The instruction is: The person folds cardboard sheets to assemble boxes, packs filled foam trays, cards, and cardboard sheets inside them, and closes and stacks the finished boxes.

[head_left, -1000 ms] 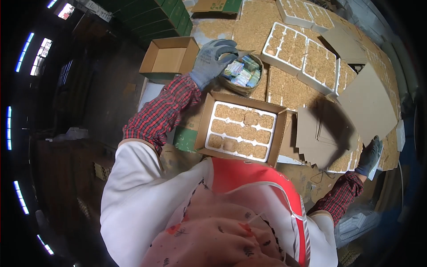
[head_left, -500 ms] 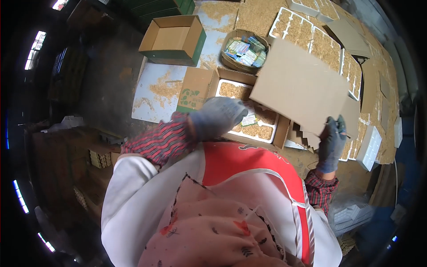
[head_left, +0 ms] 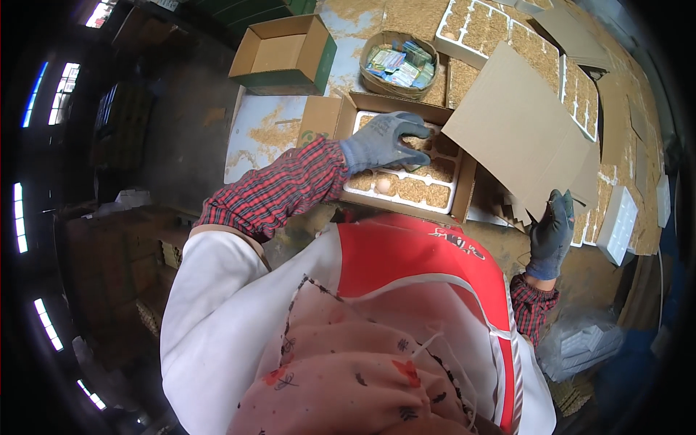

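Observation:
My left hand (head_left: 384, 143), in a grey glove, reaches over a white foam tray (head_left: 453, 192) inside an open cardboard box (head_left: 464, 206). Its thumb and fingers are apart and curved over the compartments, with no object clear between them. Wood shavings fill the tray. A pale egg (head_left: 383, 185) lies in a near compartment, just below this hand. To the right, my gloved right hand (head_left: 551, 235) closes at the near corner of a flat cardboard sheet (head_left: 518, 119). The sheet slants across the box's right side; the exact finger contact is partly hidden.
Behind the box stands a round basket (head_left: 397, 88) of small printed packets. An empty green-sided carton (head_left: 283, 54) sits at the back left. More shavings-filled trays (head_left: 475, 36) cover the table's far right, and a white foam tray (head_left: 618, 225) tilts at the right edge.
My left hand has moved forward over the tray and its fingers have spread, uncovering the egg. The cardboard sheet has turned and shifted right with my right hand. The view has shifted slightly.

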A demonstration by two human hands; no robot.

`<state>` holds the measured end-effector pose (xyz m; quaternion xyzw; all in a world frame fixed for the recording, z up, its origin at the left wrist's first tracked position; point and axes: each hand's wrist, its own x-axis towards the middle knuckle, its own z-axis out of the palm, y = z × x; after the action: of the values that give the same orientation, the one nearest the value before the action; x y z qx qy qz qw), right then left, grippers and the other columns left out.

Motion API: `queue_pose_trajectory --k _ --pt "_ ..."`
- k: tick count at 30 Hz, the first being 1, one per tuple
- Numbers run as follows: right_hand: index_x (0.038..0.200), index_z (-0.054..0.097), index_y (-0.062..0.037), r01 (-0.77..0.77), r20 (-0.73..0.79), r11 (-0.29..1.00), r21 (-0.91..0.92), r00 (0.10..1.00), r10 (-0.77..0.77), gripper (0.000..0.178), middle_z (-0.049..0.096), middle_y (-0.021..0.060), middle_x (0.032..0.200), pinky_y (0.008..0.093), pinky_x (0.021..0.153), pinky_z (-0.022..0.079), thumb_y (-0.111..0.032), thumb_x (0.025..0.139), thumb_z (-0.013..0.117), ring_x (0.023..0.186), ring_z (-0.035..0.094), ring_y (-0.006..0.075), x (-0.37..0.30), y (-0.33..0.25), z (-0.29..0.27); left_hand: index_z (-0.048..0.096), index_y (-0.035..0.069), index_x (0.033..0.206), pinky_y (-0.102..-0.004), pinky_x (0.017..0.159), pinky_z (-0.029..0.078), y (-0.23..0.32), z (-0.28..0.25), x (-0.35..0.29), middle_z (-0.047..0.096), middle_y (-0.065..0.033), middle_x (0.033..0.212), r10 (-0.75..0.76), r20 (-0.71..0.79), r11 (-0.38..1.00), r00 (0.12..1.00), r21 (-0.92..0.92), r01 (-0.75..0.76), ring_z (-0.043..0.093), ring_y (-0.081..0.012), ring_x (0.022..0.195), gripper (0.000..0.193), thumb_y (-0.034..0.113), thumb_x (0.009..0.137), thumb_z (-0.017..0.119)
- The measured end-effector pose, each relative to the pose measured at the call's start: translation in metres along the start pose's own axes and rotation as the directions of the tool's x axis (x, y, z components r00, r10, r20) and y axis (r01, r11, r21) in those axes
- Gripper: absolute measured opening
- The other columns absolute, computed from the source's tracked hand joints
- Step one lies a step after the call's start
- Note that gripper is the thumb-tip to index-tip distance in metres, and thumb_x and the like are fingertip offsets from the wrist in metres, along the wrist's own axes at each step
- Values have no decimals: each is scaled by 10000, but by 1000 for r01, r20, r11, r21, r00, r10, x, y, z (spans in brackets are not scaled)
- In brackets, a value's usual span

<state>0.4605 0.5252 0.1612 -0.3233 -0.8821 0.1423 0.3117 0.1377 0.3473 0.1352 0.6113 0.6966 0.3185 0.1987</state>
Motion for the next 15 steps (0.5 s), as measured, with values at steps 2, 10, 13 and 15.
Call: queue_pose_trajectory --k 2,10,13,15 --pt "1094 580 24 15 26 1000 -19 1000 -15 337 586 232 1089 382 899 440 140 784 514 1103 532 381 -1 4 -3 646 84 1062 -371 915 449 10 -15 -14 568 -115 1184 26 -49 1000 998 15 -25 553 -286 1074 352 231 746 697" --pt "1014 591 9 69 16 952 300 997 -77 170 588 124 859 312 810 449 17 852 541 871 569 230 18 -32 14 606 90 996 -377 816 491 4 13 -62 596 -140 1030 -43 377 987 925 158 -18 589 -308 959 226 136 775 590" --pt "923 580 2 -470 277 358 807 836 474 92 506 26 760 247 718 421 -64 870 545 743 483 110 34 -59 21 625 81 968 -397 786 485 2 26 -53 607 -159 989 -298 407 936 864 304 179 601 -318 912 221 113 757 566" --pt "795 547 -33 -711 563 298 637 693 451 98 455 -17 697 212 615 369 -103 862 539 658 436 69 43 -61 16 635 76 947 -409 768 481 -6 30 -56 608 -166 971 -390 311 902 866 319 292 607 -317 883 217 103 747 559"
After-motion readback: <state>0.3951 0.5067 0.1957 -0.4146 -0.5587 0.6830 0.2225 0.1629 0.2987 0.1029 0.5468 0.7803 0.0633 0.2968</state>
